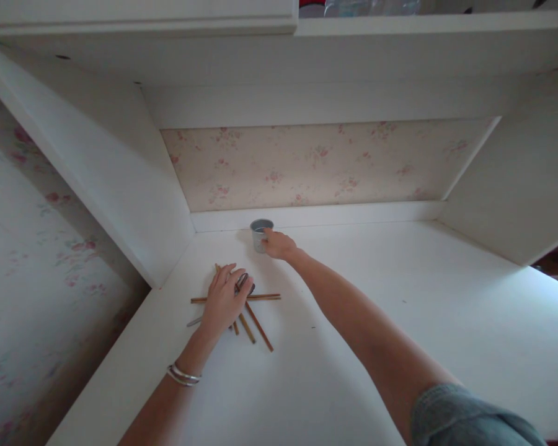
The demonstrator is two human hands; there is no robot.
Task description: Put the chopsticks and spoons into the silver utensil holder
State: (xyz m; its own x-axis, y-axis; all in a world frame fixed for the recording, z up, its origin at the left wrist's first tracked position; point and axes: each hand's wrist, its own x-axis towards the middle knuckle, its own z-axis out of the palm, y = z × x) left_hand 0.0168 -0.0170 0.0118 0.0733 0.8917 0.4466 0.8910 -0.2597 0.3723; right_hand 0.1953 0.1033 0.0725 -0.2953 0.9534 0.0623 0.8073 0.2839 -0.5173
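Note:
A small grey metal cup (257, 241) stands upright near the back of the white surface. My right hand (279, 244) grips its right side, with a finger over the rim. To the front left, my left hand (225, 297) curls over a dark looped handle (242, 282), which looks like that of a pair of scissors. A grey, blade-like tip (194, 322) pokes out left of the wrist, and the palm hides whatever joins them. Several thin wooden chopsticks (260, 328) lie crossed and fanned out beneath my left hand.
A white tabletop (353, 279) spreads below my arms. Side panels (102, 155) rise left and right, and an overhead shelf (353, 62) holds clear plastic items (372, 7). Floral wallpaper (307, 164) shows behind a low back ledge (335, 214).

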